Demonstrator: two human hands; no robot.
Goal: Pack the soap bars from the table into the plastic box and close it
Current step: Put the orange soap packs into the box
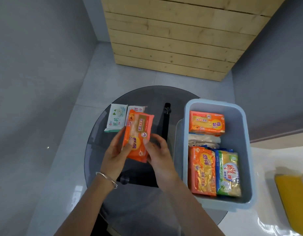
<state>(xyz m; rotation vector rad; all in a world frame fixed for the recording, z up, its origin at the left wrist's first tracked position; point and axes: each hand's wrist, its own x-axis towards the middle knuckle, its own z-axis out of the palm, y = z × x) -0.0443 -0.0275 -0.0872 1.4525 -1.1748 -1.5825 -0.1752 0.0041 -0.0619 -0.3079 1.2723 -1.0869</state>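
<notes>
On a round glass table (96,150), an open blue plastic box (246,133) at right holds wrapped soap bars (207,123) while left hand (115,150) and right hand (157,150) together grip an orange bar (137,133) with Chinese lettering.

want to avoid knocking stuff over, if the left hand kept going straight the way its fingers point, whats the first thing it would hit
Probably the white and green soap pack, just beyond the left hand, which points up and away while holding the orange soap pack. Depth is unclear, so it might pass above.
</notes>
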